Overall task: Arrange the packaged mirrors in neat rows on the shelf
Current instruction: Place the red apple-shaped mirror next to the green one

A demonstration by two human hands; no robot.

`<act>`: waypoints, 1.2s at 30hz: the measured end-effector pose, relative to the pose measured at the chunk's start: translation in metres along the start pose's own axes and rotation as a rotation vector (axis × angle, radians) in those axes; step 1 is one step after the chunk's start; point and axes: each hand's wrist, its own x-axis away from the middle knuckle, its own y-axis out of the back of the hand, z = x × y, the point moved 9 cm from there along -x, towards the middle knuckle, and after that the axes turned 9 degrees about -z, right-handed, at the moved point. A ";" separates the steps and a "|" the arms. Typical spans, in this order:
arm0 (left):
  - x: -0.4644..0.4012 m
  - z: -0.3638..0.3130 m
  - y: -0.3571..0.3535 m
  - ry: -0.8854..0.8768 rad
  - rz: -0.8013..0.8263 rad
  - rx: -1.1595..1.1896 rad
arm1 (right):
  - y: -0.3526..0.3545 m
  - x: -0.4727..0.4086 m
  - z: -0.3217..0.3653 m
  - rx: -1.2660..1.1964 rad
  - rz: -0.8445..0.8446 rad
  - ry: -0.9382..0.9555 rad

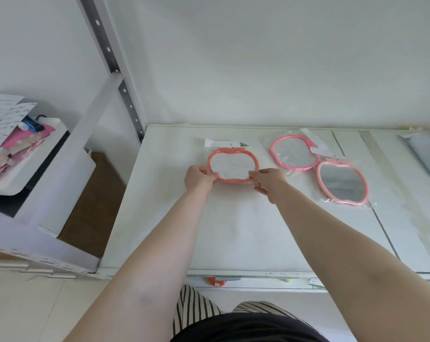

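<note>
On the white shelf, which is the largest surface here, three packaged mirrors with pink frames lie flat near the back wall. The one on the left is between both hands; the other two lie to the right, the middle mirror and the right mirror, their plastic bags touching or slightly overlapping at one corner, so this row is not yet tidy. The left hand grips the lower left of the frame with curled fingers, and the right hand pinches the lower right of it. I judge these mirrors to be light but fragile, because the glass can crack if it is dropped or bent. The clear bag is thin and probably slippery, and it can slide over the frame. So it is better to hold the stiff pink rim through the plastic, at two opposite sides, and not the loose bag edge or the paper label.
</note>
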 end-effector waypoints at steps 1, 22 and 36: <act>0.006 0.004 0.006 0.076 -0.006 0.067 | -0.002 0.007 0.000 -0.047 0.029 -0.007; 0.144 0.049 0.078 0.179 0.173 0.287 | 0.044 0.153 -0.081 -0.341 -0.070 -0.032; 0.289 0.127 0.086 0.211 0.460 0.148 | 0.155 0.297 -0.200 -0.435 -0.242 -0.041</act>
